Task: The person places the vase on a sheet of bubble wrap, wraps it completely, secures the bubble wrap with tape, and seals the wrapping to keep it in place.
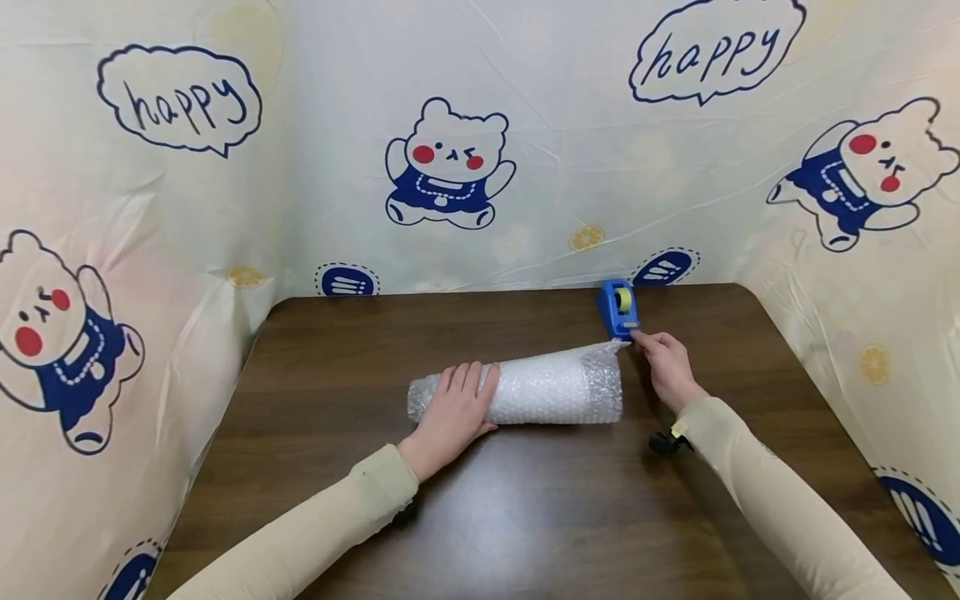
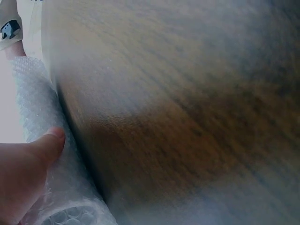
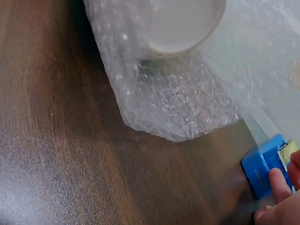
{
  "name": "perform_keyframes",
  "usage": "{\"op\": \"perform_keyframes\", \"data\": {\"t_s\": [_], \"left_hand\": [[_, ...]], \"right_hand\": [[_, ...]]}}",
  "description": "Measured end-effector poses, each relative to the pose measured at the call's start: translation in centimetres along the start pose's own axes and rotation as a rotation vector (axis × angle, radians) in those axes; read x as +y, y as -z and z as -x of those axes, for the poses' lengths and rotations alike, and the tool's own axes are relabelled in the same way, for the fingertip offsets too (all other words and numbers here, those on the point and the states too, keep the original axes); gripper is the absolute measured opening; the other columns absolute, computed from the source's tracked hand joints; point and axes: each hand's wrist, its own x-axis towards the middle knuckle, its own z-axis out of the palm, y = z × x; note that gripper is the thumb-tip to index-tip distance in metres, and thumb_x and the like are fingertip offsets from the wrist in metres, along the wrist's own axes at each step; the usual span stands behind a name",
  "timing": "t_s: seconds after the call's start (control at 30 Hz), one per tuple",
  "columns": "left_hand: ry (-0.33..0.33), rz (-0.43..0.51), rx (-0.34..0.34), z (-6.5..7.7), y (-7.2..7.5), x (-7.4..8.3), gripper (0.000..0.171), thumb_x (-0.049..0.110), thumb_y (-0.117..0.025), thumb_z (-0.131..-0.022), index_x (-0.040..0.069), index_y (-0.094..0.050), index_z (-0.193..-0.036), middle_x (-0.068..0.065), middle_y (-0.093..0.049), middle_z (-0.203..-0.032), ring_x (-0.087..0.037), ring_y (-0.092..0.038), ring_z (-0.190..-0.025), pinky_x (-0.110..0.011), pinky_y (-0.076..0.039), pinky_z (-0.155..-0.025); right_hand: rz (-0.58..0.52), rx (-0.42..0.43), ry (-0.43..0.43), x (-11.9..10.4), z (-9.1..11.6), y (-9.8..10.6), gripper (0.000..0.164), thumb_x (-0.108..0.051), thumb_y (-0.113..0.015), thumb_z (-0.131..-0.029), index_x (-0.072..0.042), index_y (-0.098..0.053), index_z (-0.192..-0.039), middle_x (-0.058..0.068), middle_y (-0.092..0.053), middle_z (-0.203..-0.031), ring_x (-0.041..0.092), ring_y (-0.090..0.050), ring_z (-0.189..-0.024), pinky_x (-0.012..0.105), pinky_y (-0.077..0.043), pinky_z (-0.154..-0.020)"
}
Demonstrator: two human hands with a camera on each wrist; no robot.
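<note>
A white cylinder (image 3: 183, 23) wrapped in bubble wrap (image 1: 551, 387) lies crosswise on the brown table. My left hand (image 1: 453, 412) holds the wrapped roll near its left end, fingers over the top and thumb (image 2: 55, 136) along the near side. Just past the roll's right end stands a blue tape dispenser (image 1: 617, 310) with a yellow-cored roll. At the dispenser's front end, my right hand (image 1: 671, 367) grips it with curled fingers. A clear strip of tape (image 3: 262, 124) stretches between the dispenser and the wrap's loose corner.
The dark wood table (image 1: 337, 333) has rounded back corners. Printed fabric (image 1: 555, 167) hangs close behind its back edge and along both sides. A small black device (image 1: 665, 443) sits below my right wrist.
</note>
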Motion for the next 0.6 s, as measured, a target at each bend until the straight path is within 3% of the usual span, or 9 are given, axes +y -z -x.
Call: {"op": "perform_keyframes", "data": {"t_s": [0.07, 0.17, 0.33, 0.47, 0.6], "left_hand": [[0.001, 0.003, -0.018, 0.0, 0.0, 0.0, 0.100, 0.058, -0.082, -0.082, -0.001, -0.039, -0.151, -0.024, -0.055, -0.133, -0.040, -0.056, -0.121, -0.054, -0.045, -0.106], [0.004, -0.001, -0.028, 0.1, 0.1, 0.1, 0.101, 0.059, -0.082, -0.083, -0.001, -0.039, -0.151, -0.024, -0.055, -0.134, -0.040, -0.056, -0.122, -0.054, -0.045, -0.106], [0.005, -0.007, -0.005, 0.2, 0.1, 0.1, 0.101, 0.058, -0.084, -0.081, -0.002, -0.040, -0.150, -0.024, -0.056, -0.133, -0.039, -0.057, -0.120, -0.053, -0.046, -0.105], [0.004, -0.010, -0.001, 0.2, 0.1, 0.1, 0.101, 0.058, -0.084, -0.081, -0.001, -0.040, -0.150, -0.024, -0.056, -0.133, -0.039, -0.057, -0.120, -0.053, -0.046, -0.105], [0.002, -0.014, 0.005, 0.1, 0.1, 0.2, 0.101, 0.058, -0.084, -0.081, -0.001, -0.041, -0.150, -0.024, -0.056, -0.133, -0.039, -0.057, -0.121, -0.053, -0.046, -0.105]], "right_hand": [[0.042, 0.026, -0.010, 0.0, 0.0, -0.2, 0.018, -0.023, -0.065, -0.103, -0.011, -0.058, -0.092, -0.002, -0.054, -0.100, 0.018, -0.047, -0.103, 0.030, -0.040, -0.095], [0.043, 0.001, -0.045, 0.0, 0.1, -0.4, 0.017, -0.025, -0.063, -0.104, -0.012, -0.058, -0.095, -0.005, -0.058, -0.098, 0.018, -0.051, -0.104, 0.030, -0.043, -0.095], [-0.034, -0.046, -0.057, 0.2, 0.0, -0.9, 0.014, -0.023, -0.061, -0.106, -0.011, -0.057, -0.100, -0.007, -0.062, -0.103, 0.017, -0.053, -0.108, 0.033, -0.043, -0.104], [-0.061, 0.008, -0.011, 0.5, 0.0, -1.4, 0.014, -0.019, -0.061, -0.105, -0.008, -0.055, -0.099, -0.004, -0.061, -0.104, 0.016, -0.052, -0.108, 0.034, -0.044, -0.109], [-0.060, 0.075, 0.048, 0.8, 0.0, -1.7, 0.014, -0.015, -0.062, -0.103, -0.007, -0.056, -0.093, -0.005, -0.061, -0.098, 0.015, -0.053, -0.105, 0.032, -0.047, -0.106]]}}
